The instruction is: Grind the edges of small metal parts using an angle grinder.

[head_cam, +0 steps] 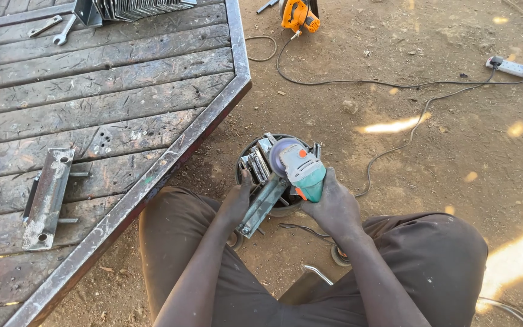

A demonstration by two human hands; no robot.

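Right hand (334, 203) closed around green angle grinder (301, 169), disc end toward far side of black bucket (246, 158). Left hand (237, 203) pressed down on grey metal bracket (263, 203), fingers wrapped on near end; bracket laid aslant across bucket rim, under grinder. More metal pieces (255, 162) stacked inside bucket. Left of bucket, steel-edged plank table (122, 103) with another bracket (46, 197) and spanners (55, 29). Beyond bucket, orange power tool (298, 15) on dirt; far right of bucket, white power strip (513, 68).
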